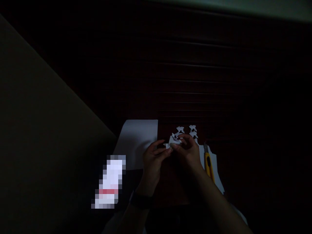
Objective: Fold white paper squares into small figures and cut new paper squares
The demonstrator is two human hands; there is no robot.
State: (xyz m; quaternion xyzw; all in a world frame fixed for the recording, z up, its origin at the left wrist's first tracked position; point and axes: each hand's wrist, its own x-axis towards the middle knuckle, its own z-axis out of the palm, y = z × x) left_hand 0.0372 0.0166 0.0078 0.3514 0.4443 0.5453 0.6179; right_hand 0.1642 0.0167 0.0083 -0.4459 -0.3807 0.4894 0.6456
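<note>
While pinching a folded white paper figure (171, 140) between left hand (151, 157) and right hand (192, 151), over the dark tabletop (173, 191) near small paper figures (192, 133), now risking crumpling or tearing by squeezing or tugging too hard.

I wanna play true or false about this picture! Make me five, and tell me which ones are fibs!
1. The left hand and right hand are holding the same folded white paper. True.
2. The yellow cutter is in the right hand. False: it lies on white sheets.
3. Some of the cutter's blade is showing. True.
4. The small folded papers beyond the hands are red. False: they are white.
5. There is a dark band on the left wrist. True.
</note>
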